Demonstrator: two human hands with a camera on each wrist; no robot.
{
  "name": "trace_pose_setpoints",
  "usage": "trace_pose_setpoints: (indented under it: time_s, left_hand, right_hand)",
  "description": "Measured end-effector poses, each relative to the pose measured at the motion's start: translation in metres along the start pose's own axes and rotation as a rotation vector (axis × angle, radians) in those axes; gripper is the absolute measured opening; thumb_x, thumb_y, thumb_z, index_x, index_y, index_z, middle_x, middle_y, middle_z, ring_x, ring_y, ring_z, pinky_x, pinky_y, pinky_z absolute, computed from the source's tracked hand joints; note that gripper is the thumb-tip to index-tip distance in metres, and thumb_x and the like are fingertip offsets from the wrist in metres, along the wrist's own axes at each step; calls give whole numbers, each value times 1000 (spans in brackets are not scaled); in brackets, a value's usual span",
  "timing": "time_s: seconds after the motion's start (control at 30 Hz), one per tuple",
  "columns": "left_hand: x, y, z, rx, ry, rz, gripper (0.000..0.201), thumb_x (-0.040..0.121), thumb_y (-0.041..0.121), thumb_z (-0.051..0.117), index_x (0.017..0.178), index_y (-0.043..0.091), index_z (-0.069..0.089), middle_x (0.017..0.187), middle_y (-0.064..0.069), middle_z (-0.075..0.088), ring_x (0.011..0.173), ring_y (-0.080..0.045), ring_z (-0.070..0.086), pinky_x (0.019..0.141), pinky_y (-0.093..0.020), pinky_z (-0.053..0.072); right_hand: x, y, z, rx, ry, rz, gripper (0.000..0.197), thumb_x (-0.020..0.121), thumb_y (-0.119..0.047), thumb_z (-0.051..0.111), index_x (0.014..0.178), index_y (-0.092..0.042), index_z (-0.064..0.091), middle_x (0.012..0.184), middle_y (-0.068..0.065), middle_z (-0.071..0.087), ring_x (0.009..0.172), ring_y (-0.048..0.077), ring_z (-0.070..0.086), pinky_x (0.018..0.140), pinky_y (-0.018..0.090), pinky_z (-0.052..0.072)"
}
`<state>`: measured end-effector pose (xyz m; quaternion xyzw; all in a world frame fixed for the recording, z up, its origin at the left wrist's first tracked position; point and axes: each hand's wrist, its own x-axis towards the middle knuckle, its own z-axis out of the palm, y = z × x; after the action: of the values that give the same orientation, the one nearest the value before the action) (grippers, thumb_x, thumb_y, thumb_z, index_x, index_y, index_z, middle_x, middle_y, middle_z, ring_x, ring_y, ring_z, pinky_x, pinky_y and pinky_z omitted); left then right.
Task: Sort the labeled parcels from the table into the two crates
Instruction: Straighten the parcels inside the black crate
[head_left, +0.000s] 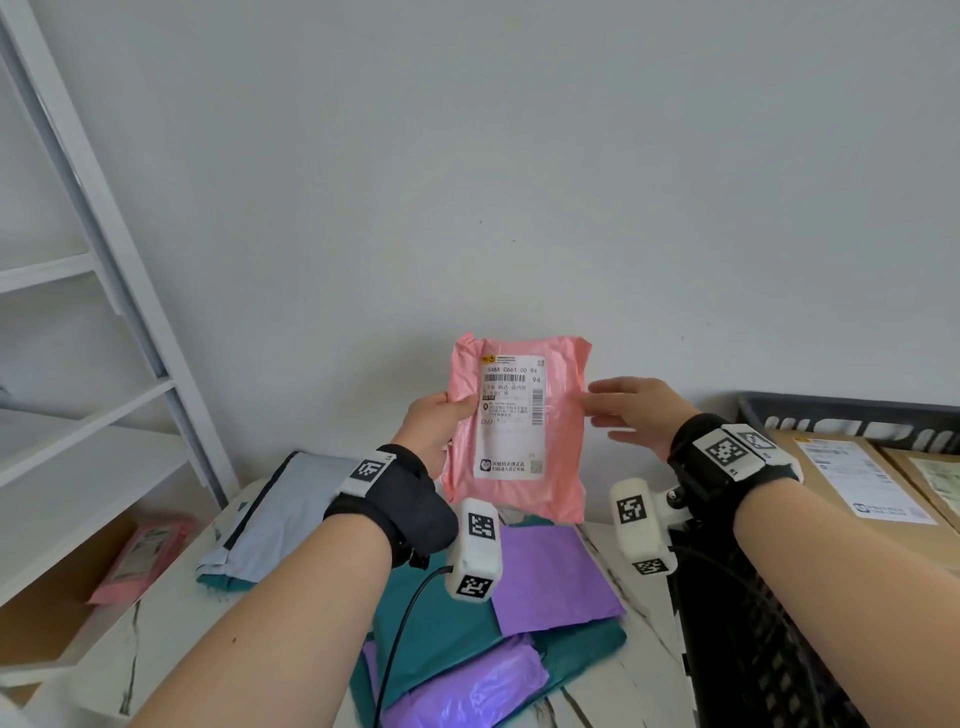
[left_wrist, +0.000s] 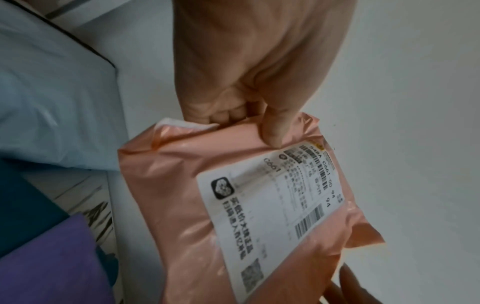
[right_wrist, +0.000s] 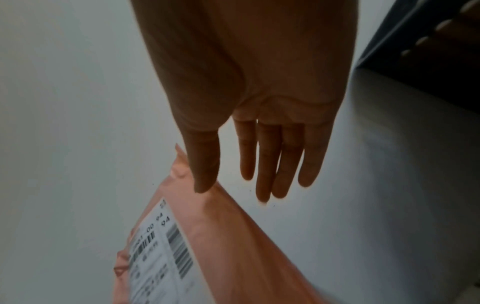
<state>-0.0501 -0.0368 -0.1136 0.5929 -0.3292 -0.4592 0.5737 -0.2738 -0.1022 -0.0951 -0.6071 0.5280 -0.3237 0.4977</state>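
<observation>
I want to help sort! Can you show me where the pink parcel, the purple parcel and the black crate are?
pink parcel (head_left: 563, 457), head view, bare pink plastic right of its label.
purple parcel (head_left: 556, 577), head view, middle of its flat top.
black crate (head_left: 852, 410), head view, back rim.

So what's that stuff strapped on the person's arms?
Both forearms are bare, with no sleeves. Each wrist wears a wide black strap carrying white blocks printed with black-and-white square codes. A thin black cable hangs from the left block. The left hand and right hand wear no gloves.
</observation>
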Motion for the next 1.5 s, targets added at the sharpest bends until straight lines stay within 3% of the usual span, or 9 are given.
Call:
trace_pose_setpoints:
  time_s: [0.1,0.33,0.47,0.8,1.0,1.2,1.33,1.43,1.5]
  left_hand:
    - [-2,-1,2,-70,-7,-20,5,94,8,58,96,8,62,94,-6,68,83,-20,61,75,-29,44]
    - [-10,2,4,-88,-35,-56,4,95,12,58,95,13,62,90,-2,67,78,-16,58,72,-28,43]
    - [-11,1,4,-99,-49,-72,5,94,14,59,97,14,63,93,-3,68,86,-19,59,90,-34,42]
    - [-9,-2,1,-92,-58,-70,9,94,19,60,98,14,66,96,-3,70,94,-22,59,100,-39,41]
    - [-3,-8,4,68,38,71,27,94,38,59,91,11,62,87,-11,60,79,-21,53,71,-34,41]
    - [-3,-12,26,118,111,276,38,97,38,53,73,8,53,73,-10,46,69,-20,38,64,-33,29]
    - [-3,-18,59,6,-7,228,37,94,43,55,79,9,57,77,-8,51,70,-20,42,65,-33,32]
    - [-10,-20,103,-128,-151,157,33,94,42,56,88,10,63,85,-9,58,75,-20,49,68,-35,39]
    - [-25,-20,136,-161,-218,135,32,95,39,55,89,9,63,86,-10,58,75,-20,50,69,-35,40]
  right_hand:
    - [-5,4,7,29,-114,45,35,84,-31,72,112,-11,65,107,6,71,98,19,67,83,29,50]
    - [-6,3,15,79,-96,36,23,93,-15,62,113,-3,64,111,14,69,99,27,65,97,41,51]
    - [-8,2,16,96,-79,42,20,95,-12,60,112,-4,64,108,13,68,95,26,65,93,39,52]
    - [-9,4,18,105,-41,54,23,95,-9,58,117,-3,63,110,15,69,96,28,67,88,38,54]
    - [-14,14,16,183,66,23,18,97,-10,55,108,-1,66,93,13,68,76,22,64,63,26,56]
    - [-29,17,4,257,131,37,14,97,-14,55,91,-9,66,82,5,67,64,13,63,54,20,54]
    - [-47,19,-18,330,224,95,16,96,-22,57,94,-8,64,84,6,65,70,16,60,62,26,54]
    - [-69,19,-50,358,322,150,27,90,-32,65,102,-8,68,103,9,72,98,25,67,95,41,51]
    - [-86,20,-75,336,391,178,45,78,-42,72,110,-11,69,106,7,73,104,27,67,99,44,49]
